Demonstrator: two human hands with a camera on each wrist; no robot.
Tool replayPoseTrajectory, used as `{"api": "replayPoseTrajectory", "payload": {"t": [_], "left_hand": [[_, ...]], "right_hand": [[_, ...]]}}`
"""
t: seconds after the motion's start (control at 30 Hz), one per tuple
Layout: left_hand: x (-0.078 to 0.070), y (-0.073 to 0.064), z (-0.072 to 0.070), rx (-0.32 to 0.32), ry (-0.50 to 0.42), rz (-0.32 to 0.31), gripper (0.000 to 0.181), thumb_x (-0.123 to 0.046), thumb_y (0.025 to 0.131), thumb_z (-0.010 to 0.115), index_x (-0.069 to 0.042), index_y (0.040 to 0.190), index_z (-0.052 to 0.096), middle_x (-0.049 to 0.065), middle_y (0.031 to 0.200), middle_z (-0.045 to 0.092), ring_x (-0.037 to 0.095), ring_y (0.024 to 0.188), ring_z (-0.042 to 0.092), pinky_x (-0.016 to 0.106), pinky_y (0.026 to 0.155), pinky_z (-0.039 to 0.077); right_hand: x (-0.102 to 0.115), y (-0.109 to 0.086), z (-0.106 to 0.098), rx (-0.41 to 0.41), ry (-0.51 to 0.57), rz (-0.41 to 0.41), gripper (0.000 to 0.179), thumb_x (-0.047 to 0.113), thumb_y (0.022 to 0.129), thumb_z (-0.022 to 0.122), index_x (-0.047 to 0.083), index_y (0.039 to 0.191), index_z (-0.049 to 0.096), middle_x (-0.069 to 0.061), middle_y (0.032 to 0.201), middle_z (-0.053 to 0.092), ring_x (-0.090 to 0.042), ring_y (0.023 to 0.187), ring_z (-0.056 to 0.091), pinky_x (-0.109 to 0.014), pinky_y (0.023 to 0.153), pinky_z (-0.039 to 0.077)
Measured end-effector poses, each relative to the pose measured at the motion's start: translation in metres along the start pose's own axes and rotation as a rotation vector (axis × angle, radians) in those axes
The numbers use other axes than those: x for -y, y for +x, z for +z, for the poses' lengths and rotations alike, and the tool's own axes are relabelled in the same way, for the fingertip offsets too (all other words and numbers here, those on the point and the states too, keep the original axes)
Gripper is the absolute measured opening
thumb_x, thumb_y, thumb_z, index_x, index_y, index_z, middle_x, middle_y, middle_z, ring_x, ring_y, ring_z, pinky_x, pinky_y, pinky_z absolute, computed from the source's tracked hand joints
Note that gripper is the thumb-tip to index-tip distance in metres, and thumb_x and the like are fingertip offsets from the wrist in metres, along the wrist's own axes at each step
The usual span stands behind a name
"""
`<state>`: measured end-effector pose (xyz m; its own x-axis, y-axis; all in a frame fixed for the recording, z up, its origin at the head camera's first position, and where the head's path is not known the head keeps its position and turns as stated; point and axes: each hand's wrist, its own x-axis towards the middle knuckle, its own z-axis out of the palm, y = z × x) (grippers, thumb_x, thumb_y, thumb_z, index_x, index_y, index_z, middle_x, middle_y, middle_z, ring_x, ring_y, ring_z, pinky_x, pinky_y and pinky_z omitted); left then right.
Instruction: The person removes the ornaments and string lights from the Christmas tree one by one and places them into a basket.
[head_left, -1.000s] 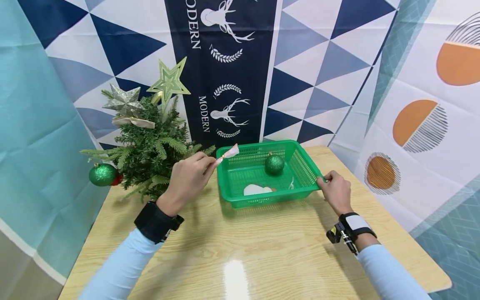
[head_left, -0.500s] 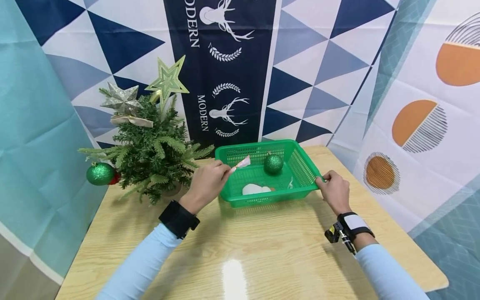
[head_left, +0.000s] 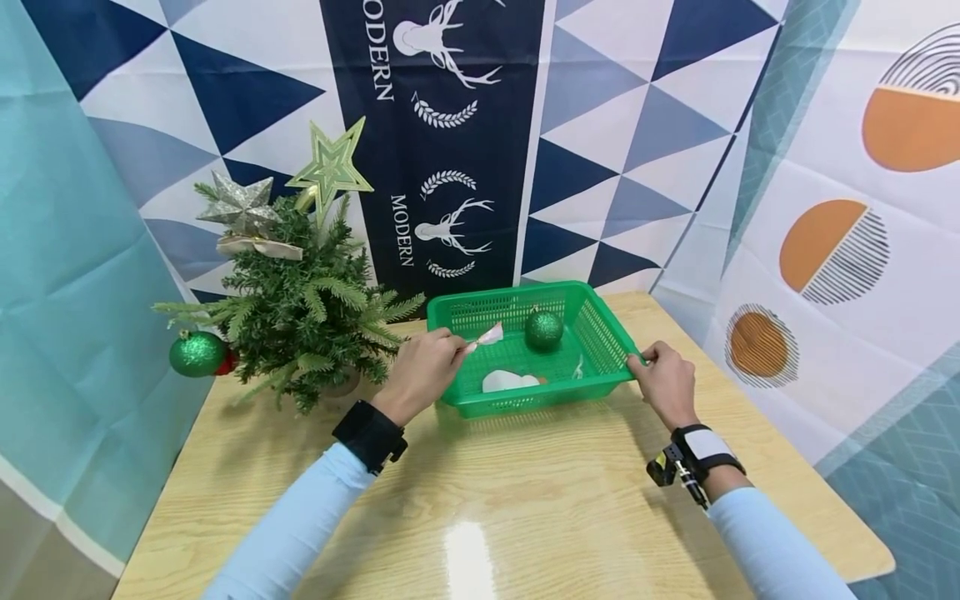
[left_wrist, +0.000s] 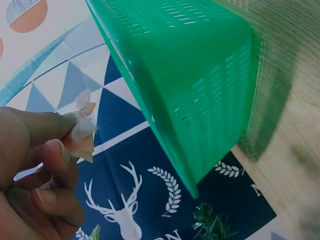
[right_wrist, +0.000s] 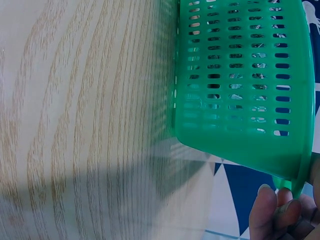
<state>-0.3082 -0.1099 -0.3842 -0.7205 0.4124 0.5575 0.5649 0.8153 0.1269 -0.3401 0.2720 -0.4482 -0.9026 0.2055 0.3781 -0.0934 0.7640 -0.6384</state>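
Over one wooden table (head_left: pixel 547 487), the right hand (head_left: pixel 667 383) grips one basket (head_left: pixel 536 400) and the left hand (head_left: pixel 423 371) pinches one bow (head_left: pixel 491 335).

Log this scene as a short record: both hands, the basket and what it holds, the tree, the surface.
Left hand: pinches a pale pink bow above the basket's left side
Right hand: grips the basket's near right corner
Green basket: holds a green bauble, a white piece and a small pale item, too small to identify
Tree: left of the basket; bears a gold-green star, silver star, cream bow, hanging green bauble
Surface: wooden table
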Motion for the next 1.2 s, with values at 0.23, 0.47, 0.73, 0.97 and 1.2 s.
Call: {"api": "replayPoseTrajectory", "payload": {"t": [0.23, 0.47, 0.73, 0.97, 1.2], "left_hand": [[0.003, 0.009, 0.008, 0.031, -0.009, -0.017, 0.013, -0.019, 0.1, 0.072, -0.009, 0.099, 0.081, 0.001, 0.084, 0.069, 0.016, 0.07, 0.064, 0.032, 0.058, 0.051], [0.005, 0.018, 0.017, 0.078, -0.014, -0.058, 0.014, -0.019, 0.101, 0.07, -0.011, 0.097, 0.081, 0.002, 0.083, 0.068, 0.014, 0.065, 0.059, 0.031, 0.054, 0.045], [0.011, 0.026, 0.03, 0.155, 0.062, -0.063, 0.021, -0.02, 0.101, 0.07, -0.012, 0.082, 0.074, 0.001, 0.073, 0.061, 0.014, 0.057, 0.051, 0.029, 0.05, 0.037], [0.012, 0.035, 0.038, 0.195, 0.084, -0.063, 0.032, -0.023, 0.102, 0.069, -0.012, 0.072, 0.066, 0.002, 0.068, 0.057, 0.014, 0.053, 0.043, 0.029, 0.048, 0.03], [0.012, 0.038, 0.043, 0.22, 0.105, -0.067, 0.045, -0.02, 0.101, 0.07, -0.016, 0.063, 0.047, 0.001, 0.062, 0.047, 0.013, 0.05, 0.029, 0.029, 0.048, 0.022]], "right_hand": [[0.0, 0.0, 0.0, 0.003, -0.002, 0.005, 0.024, 0.017, 0.098, 0.063, -0.006, 0.098, 0.066, -0.017, 0.072, 0.068, -0.017, 0.045, 0.061, -0.033, 0.045, 0.051], [0.001, -0.001, -0.002, -0.002, -0.002, 0.0, 0.024, 0.017, 0.098, 0.063, -0.006, 0.098, 0.067, -0.017, 0.072, 0.067, -0.017, 0.045, 0.061, -0.033, 0.045, 0.051], [0.0, -0.001, -0.001, 0.005, -0.002, 0.007, 0.023, 0.018, 0.098, 0.064, -0.006, 0.097, 0.067, -0.014, 0.069, 0.066, -0.017, 0.045, 0.06, -0.033, 0.046, 0.051], [-0.001, -0.001, -0.001, 0.006, 0.006, 0.02, 0.023, 0.018, 0.098, 0.064, -0.005, 0.098, 0.067, -0.013, 0.069, 0.066, -0.017, 0.045, 0.06, -0.032, 0.044, 0.051], [0.0, -0.001, 0.002, -0.004, -0.002, 0.005, 0.023, 0.018, 0.098, 0.065, -0.005, 0.097, 0.067, -0.015, 0.069, 0.067, -0.017, 0.044, 0.06, -0.032, 0.044, 0.051]]}}
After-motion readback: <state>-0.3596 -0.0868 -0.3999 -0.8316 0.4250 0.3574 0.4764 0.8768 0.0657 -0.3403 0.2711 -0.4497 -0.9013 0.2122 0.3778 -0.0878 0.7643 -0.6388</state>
